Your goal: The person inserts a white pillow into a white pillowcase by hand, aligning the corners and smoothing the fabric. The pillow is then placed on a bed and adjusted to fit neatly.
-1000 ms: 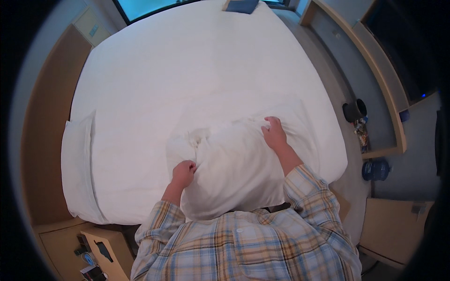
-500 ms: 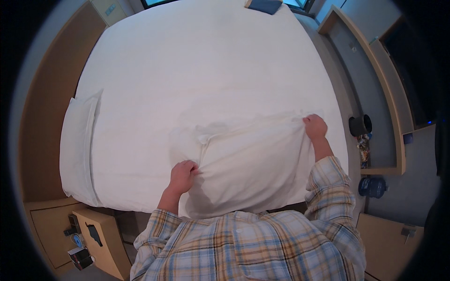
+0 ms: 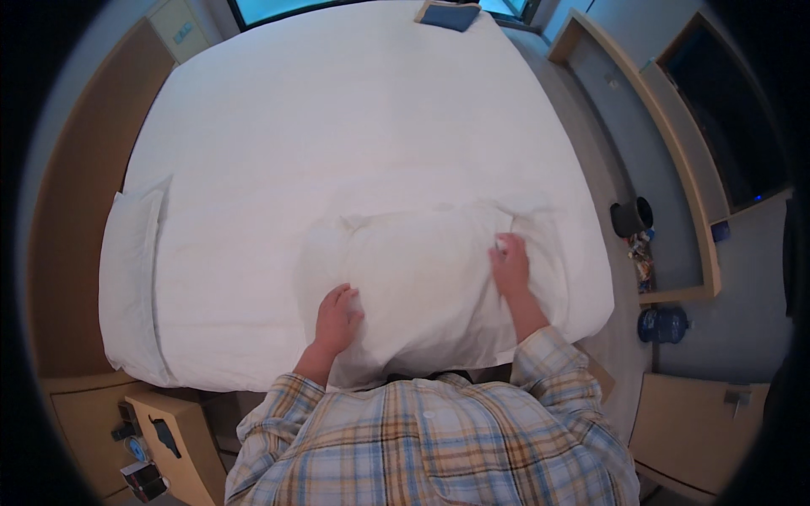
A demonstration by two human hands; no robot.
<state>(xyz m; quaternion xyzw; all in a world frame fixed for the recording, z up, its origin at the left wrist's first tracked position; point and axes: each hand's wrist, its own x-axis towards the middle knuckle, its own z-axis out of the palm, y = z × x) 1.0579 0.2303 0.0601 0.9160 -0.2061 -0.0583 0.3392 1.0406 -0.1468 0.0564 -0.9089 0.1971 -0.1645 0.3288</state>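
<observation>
A white pillow in a loose case (image 3: 422, 291) lies flat on the white bed (image 3: 354, 110), close in front of me. My left hand (image 3: 339, 320) rests by the pillow's left edge, its fingers apart and curled a little, gripping nothing. Over the right part of the pillow is my right hand (image 3: 511, 268), touching or just above the cloth near a fold. Its fingers are slightly smeared, so I cannot see whether cloth is pinched in them. Loose pillowcase fabric spreads flat to the right of that hand.
A second white pillow (image 3: 131, 282) lies along the brown headboard (image 3: 72, 244) at the left. A folded blue cloth (image 3: 449, 16) sits on the far corner. Right of the bed are a dark bin (image 3: 626, 218), a blue water jug (image 3: 662, 325) and a wooden-framed shelf (image 3: 683, 160).
Both hands held the pillow's cloth stretched and lifted; now the pillow lies flatter. My right hand has moved left and inward over it, and my left hand has let go.
</observation>
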